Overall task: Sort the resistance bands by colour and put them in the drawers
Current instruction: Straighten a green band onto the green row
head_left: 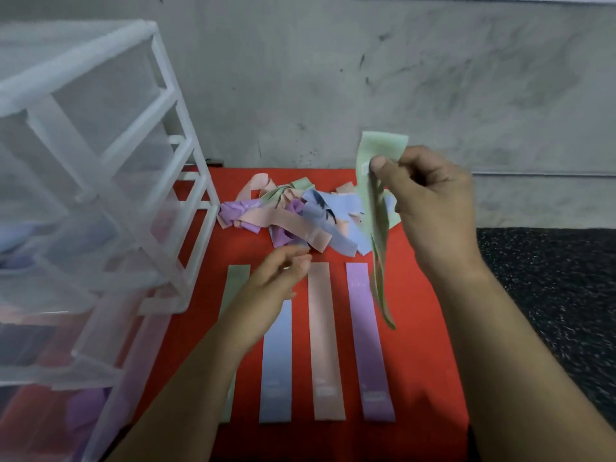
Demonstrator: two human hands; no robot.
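1. While my right hand (430, 208) pinches the green band (373, 221) over the pile (300, 211), my left hand (276, 288) hovers loose, holding nothing;
2. twisted and dangling, it may snag the pile or slip free.

The single head-worn camera looks forward and steeply down, close over a red mat (416, 345) set against a grey wall (333, 78).

A red mat (416, 361) lies below a grey wall (333, 78), beside perhaps speckled dark carpet (550, 278).
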